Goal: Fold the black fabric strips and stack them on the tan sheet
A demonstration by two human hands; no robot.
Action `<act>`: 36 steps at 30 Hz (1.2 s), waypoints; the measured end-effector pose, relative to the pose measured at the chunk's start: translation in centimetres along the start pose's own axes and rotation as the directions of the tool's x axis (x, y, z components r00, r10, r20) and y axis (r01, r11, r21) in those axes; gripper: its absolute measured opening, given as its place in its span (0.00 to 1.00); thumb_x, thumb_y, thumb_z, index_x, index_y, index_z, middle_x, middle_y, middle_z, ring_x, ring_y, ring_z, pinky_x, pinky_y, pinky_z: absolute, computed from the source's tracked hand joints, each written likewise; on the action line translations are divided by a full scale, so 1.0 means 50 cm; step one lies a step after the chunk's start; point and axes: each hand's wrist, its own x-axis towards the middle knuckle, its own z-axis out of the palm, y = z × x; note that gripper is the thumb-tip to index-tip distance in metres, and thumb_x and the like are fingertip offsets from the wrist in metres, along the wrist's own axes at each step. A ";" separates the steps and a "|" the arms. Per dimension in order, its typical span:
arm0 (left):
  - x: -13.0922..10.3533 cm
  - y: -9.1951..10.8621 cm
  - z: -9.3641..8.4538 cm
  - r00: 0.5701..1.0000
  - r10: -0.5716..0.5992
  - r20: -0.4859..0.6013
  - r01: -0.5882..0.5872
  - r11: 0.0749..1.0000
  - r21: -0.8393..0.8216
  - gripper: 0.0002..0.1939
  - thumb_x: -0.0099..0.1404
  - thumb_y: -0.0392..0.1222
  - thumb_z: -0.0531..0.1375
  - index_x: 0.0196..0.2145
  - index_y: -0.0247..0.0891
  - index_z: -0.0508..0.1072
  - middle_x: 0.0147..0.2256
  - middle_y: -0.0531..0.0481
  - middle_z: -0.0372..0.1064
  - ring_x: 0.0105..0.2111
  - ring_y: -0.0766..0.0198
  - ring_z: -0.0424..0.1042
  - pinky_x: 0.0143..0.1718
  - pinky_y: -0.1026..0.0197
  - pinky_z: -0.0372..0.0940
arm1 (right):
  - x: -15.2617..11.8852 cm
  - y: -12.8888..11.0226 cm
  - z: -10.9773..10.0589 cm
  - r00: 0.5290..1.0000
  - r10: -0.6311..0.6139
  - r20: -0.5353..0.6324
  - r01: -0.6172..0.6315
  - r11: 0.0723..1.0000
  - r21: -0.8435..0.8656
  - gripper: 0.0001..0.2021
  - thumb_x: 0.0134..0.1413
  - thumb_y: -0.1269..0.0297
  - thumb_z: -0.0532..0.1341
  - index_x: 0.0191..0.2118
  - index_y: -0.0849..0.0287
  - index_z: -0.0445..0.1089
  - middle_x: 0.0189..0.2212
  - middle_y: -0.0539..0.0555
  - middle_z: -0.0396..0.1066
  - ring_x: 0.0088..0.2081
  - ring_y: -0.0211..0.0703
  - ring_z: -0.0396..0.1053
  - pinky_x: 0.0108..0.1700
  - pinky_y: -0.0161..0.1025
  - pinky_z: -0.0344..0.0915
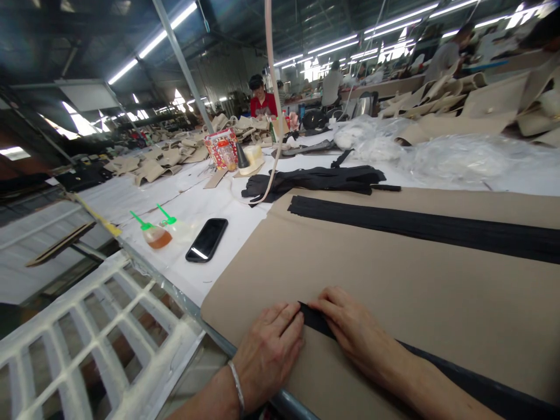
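Note:
A long black strip of fabric-like material lies along the near part of a beige sheet. My left hand, with a bracelet at the wrist, has its fingers together at the strip's left end. Just to the right, my right hand grips the strip's far edge, thumb and fingertips closed. Its forearm covers part of the strip, which shows again at the lower right. A flat stack of black strips rests farther back on the sheet.
Left of the sheet are a phone and a green-tipped squeeze bottle. Bundled black strips lie behind, with a hanging hose in front. Clear plastic is heaped at back right. A white slatted rack stands at lower left.

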 end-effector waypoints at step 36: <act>-0.005 -0.003 -0.008 0.996 -0.085 0.013 0.085 0.996 -0.007 0.16 0.70 0.35 0.51 0.53 0.40 0.69 0.54 0.46 0.67 0.53 0.55 0.65 0.54 0.48 0.65 | -0.001 -0.021 -0.009 0.981 -0.172 0.087 0.192 0.903 -0.384 0.21 0.55 0.81 0.56 0.53 0.57 0.65 0.42 0.53 0.68 0.40 0.47 0.61 0.42 0.46 0.54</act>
